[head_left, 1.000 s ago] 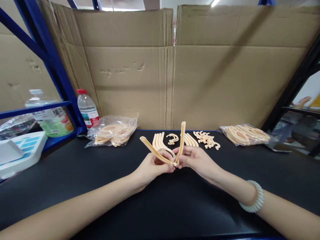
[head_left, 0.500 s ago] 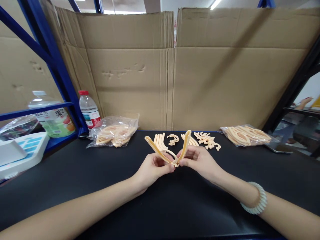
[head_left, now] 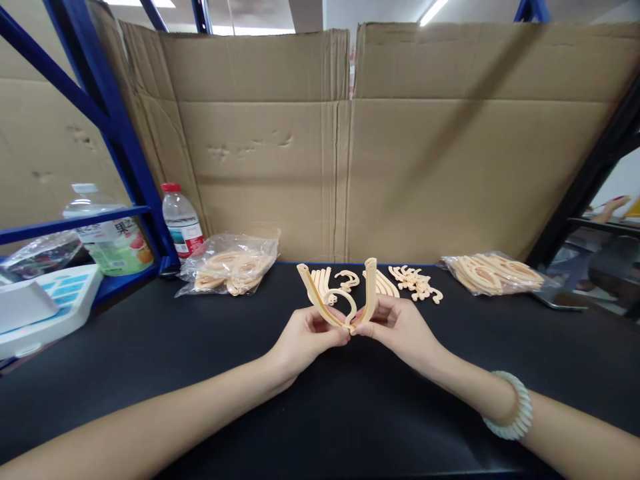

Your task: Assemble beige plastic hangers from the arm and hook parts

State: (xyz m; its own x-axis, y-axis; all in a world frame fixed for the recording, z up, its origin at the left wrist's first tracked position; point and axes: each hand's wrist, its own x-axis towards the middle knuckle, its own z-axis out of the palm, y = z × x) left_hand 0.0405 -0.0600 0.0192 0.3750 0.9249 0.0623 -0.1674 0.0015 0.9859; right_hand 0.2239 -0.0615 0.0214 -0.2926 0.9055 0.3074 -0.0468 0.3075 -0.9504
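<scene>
My left hand [head_left: 304, 341] pinches the lower end of one peach-coloured plastic hanger arm [head_left: 314, 293]. The other hanger arm [head_left: 371, 287] is held near its base by my right hand [head_left: 406, 331]. Both arms meet between my fingertips in a V, and a curved hanger hook [head_left: 353, 305] rises from the joint between them. My fingers partly cover the joint. Behind the held pieces, loose hanger arms [head_left: 386, 284] lie side by side on the black table [head_left: 320, 413]. Several loose hooks [head_left: 415, 283] are heaped at their right.
Clear bags of hanger parts lie at the back left [head_left: 235, 263] and back right [head_left: 495, 272]. A red-capped water bottle [head_left: 182, 223] stands by the blue frame [head_left: 120, 160]. Cardboard [head_left: 440, 167] walls the far side. A white-and-blue device [head_left: 65, 303] sits at left.
The right-hand hanger arm has turned more upright, and the hook now shows as a rounder curve between the arms. Both hands keep their pinch in nearly the same place.
</scene>
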